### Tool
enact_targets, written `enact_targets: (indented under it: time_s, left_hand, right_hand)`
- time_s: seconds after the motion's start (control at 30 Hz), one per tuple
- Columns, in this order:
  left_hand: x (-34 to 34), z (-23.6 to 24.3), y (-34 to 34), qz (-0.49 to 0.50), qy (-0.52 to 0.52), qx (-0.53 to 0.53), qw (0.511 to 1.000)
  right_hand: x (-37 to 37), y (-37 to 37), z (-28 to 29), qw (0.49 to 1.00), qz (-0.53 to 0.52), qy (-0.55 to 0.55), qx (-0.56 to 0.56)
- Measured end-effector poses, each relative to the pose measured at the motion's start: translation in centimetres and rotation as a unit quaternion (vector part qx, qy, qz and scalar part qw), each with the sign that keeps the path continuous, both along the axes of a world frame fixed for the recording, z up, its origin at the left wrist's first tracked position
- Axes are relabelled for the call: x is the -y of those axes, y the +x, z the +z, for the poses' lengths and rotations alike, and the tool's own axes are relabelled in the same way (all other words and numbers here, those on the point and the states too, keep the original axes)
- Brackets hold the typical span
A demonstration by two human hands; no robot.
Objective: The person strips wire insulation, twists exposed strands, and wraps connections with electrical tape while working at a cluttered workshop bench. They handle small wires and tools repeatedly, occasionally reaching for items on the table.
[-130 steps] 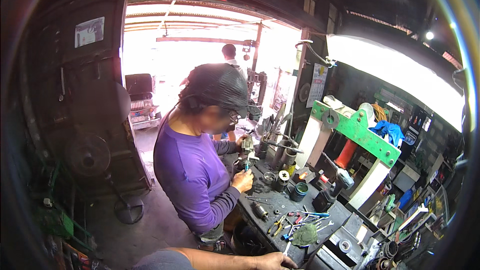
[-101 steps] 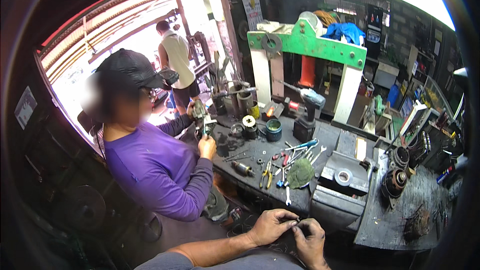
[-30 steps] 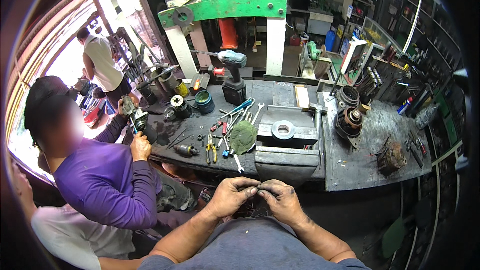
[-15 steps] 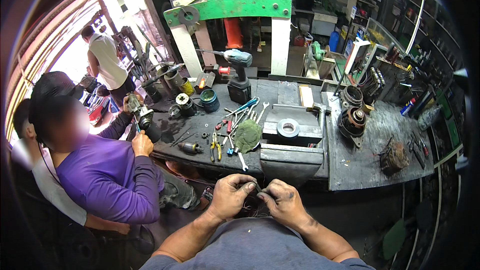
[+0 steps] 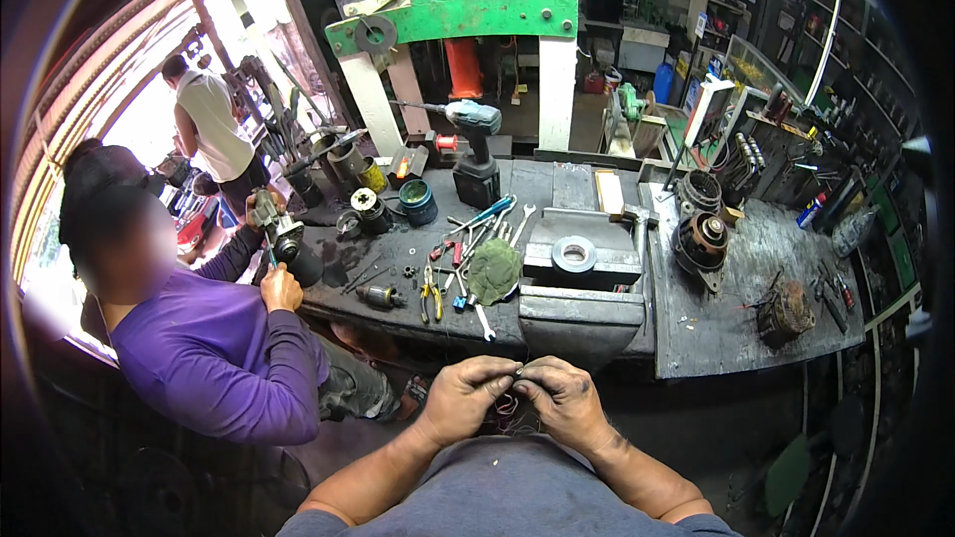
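Both hands up close together in front of the bench's near edge: left hand (image 5: 463, 400) and right hand (image 5: 567, 400), fingers curled, thumbs and fingertips pinching one small piece (image 5: 518, 372) between them (too small and too covered to say what). So the small piece sits at the meeting fingertips, above the grey shirt front (image 5: 487, 487), with thin wires (image 5: 510, 412) hanging just below. Straight beyond the hands, the bench vise (image 5: 582, 308) blocks the near edge, a grey ring (image 5: 574, 255) lying on it, hammer (image 5: 638, 215) at its right. Left of the vise is clutter: open-end wrench (image 5: 484, 322) poking toward the edge, green cloth (image 5: 494, 271) over other tools, yellow-handled pliers (image 5: 431, 302), a cylindrical metal part (image 5: 380, 295). Farther back, cordless drill (image 5: 477, 151) upright on its battery, blue pot (image 5: 418, 201) beside it, green press beam (image 5: 458, 25) behind. Right bench: rusty round motor part (image 5: 701, 239), brown coil part (image 5: 785, 313). Co-worker in purple (image 5: 214, 358) at left holds a metal housing (image 5: 276, 224).
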State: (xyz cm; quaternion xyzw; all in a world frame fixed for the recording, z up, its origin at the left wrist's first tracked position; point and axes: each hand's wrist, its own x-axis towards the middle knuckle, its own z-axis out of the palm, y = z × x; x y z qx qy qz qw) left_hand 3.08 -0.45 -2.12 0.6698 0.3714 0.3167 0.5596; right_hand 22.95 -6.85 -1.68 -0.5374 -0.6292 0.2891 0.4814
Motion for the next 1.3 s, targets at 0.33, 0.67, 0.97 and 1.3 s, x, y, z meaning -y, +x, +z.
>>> enact_targets:
  time_s: [0.33,0.67,0.97,1.3]
  left_hand:
    - [-1.0,1.5,-0.4,-0.036,0.059,-0.110,0.992]
    - [0.0,1.6,-0.1,0.065,0.059,-0.088,0.992]
    - [1.1,0.1,-0.3,0.040,0.265,-0.071,0.961]
    - [-0.1,-0.6,-1.1,-0.019,-0.051,0.093,0.994]
  right_hand:
    - [-0.7,0.6,0.2,0.998,0.036,-0.007,0.059]
    - [-0.6,-0.6,0.8,0.992,0.012,0.000,0.128]
    - [-0.5,-1.0,0.3,0.999,0.008,-0.007,0.037]
    - [-0.8,0.5,0.0,0.998,0.058,-0.010,0.003]
